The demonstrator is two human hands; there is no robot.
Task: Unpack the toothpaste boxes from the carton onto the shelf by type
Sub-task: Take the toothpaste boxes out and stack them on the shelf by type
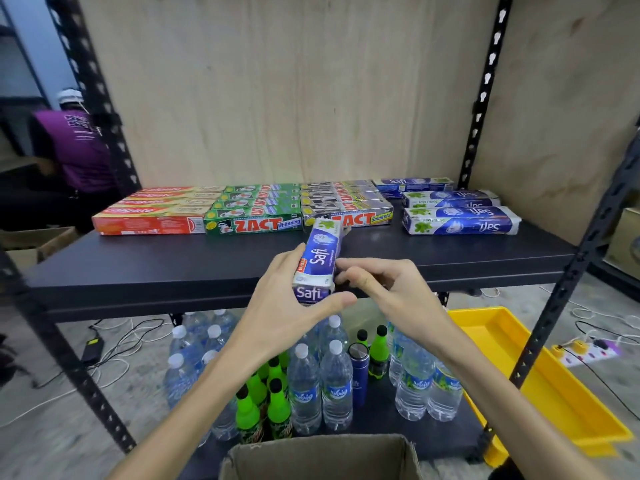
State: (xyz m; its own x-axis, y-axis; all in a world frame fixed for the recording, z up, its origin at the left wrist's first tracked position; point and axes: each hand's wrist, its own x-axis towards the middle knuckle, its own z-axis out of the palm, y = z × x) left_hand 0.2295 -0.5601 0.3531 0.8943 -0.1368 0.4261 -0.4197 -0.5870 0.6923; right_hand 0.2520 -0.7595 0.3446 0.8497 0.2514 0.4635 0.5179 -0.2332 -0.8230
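Observation:
My left hand [294, 306] grips the near end of a blue Safi toothpaste box [320, 252], held lengthwise above the front of the dark shelf [173, 258]. My right hand [384, 289] touches the same box from the right with its fingertips. At the back of the shelf lie rows by type: red Colgate boxes [152, 216], green Zact Whitening boxes [252, 211], grey Zact Smokers boxes [360, 207] and blue Safi boxes [457, 213] at the right. The open brown carton [322, 455] stands below me; its inside is hidden.
Water bottles [322, 382] and green soda bottles [256, 400] crowd the lower shelf. A yellow tray [540, 382] leans at the right. Black slotted uprights [481, 95] frame the shelf. Cables and a power strip [585, 351] lie on the floor. A person in purple [79, 147] stands far left.

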